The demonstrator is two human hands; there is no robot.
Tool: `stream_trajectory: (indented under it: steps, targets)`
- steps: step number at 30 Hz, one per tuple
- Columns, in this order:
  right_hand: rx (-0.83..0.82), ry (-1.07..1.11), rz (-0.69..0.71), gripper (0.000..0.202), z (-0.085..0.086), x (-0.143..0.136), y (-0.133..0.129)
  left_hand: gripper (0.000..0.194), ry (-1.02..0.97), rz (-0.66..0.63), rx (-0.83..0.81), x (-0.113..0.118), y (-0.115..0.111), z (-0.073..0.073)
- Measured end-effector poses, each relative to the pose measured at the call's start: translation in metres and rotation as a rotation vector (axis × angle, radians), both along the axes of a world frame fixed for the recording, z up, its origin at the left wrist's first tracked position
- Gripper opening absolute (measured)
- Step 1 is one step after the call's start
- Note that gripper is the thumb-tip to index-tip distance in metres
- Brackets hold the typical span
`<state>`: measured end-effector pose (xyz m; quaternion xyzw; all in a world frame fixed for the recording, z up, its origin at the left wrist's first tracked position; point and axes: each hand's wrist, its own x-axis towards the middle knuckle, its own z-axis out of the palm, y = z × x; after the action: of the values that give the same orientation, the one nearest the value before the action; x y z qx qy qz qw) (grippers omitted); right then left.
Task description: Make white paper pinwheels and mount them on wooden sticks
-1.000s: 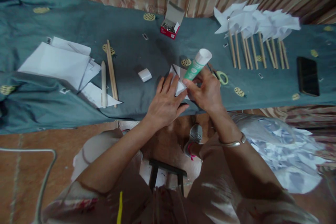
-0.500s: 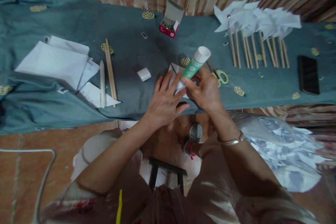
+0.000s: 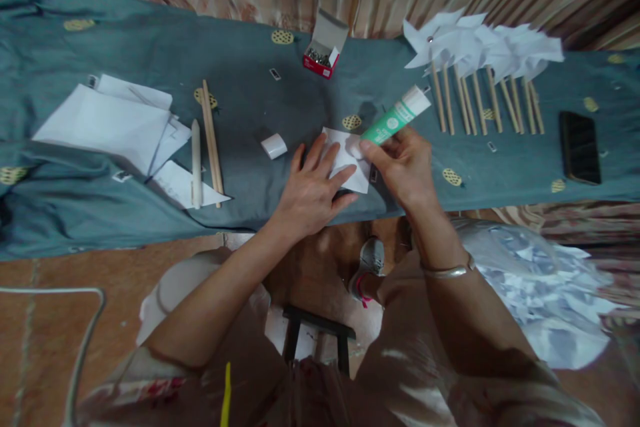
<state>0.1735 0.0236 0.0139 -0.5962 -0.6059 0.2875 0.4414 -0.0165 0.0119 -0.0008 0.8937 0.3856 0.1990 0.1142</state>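
A small white sheet of paper lies at the table's front edge. My left hand rests flat on its left part, fingers spread. My right hand is closed round a green and white glue stick, tilted up to the right, with its lower end against the paper's right side. The white glue stick cap lies on the cloth left of my left hand. My right hand and the glue stick hide the scissors.
On the teal cloth are a pile of white papers, wooden sticks, a white pointed tool, a red box of metal pins, several paper pinwheels and a phone. A plastic bag of paper stands below right.
The glue stick has tipped over to the right, and my right hand has shifted slightly right with it. More of the paper shows. My left hand stays nearly in place.
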Motion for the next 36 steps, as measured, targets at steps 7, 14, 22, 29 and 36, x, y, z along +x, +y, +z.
stream_trajectory:
  steps: [7, 14, 22, 29, 36]
  targets:
    - [0.003, -0.017, -0.015, 0.041, 0.004, -0.008, -0.004, 0.051, 0.013, 0.006, -0.009, 0.001, -0.001, 0.001]
    - [0.027, -0.21, -0.035, 0.035, 0.007, -0.014, -0.007, 0.047, 0.039, -0.002, 0.005, 0.001, 0.0, 0.001]
    - [0.052, -0.265, -0.044, 0.037, 0.004, -0.016, -0.006, 0.045, 0.018, 0.002, -0.009, 0.002, 0.001, -0.001]
    - [0.024, -0.328, -0.001, 0.03, 0.008, -0.018, -0.005, 0.044, 0.017, -0.007, 0.0, 0.001, 0.001, -0.002]
    - [-0.031, -0.381, 0.036, 0.029, 0.013, -0.017, -0.006, 0.041, 0.021, -0.007, -0.026, 0.001, 0.001, 0.0]
